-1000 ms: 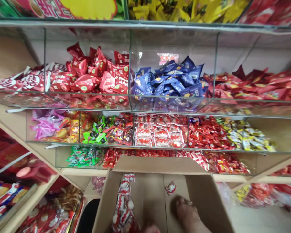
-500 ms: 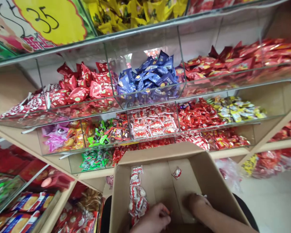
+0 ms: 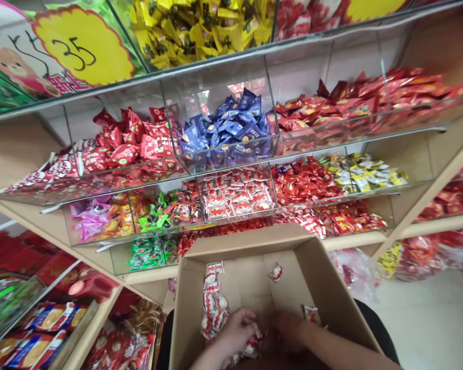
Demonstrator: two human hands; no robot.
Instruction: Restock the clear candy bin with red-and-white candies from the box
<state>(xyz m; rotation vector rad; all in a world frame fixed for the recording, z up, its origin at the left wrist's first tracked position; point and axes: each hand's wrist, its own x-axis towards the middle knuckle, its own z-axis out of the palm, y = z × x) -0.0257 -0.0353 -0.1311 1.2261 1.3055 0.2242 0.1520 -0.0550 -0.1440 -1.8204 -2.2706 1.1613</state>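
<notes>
An open cardboard box [image 3: 332, 298] sits low in the middle of the head view. Red-and-white wrapped candies [image 3: 213, 300] lie along its left inner side, and single ones [image 3: 275, 272] lie further back. My left hand [image 3: 235, 329] is inside the box, its fingers curled over a bunch of those candies. My right hand [image 3: 289, 329] reaches in beside it, fingers bent down at the box bottom, close to another candy [image 3: 312, 313]. Whether it holds anything is hidden.
Tiered clear bins [image 3: 231, 154] rise behind the box, filled with red, blue [image 3: 226, 128], yellow, green and pink wrapped sweets. A yellow price sign marked 35 [image 3: 81, 51] hangs top left. Shelves of packets [image 3: 34, 324] stand at left. Pale floor shows at right.
The view has tilted and shifted right. Both hands have moved further into the box and closer together, the left one closing over the candies.
</notes>
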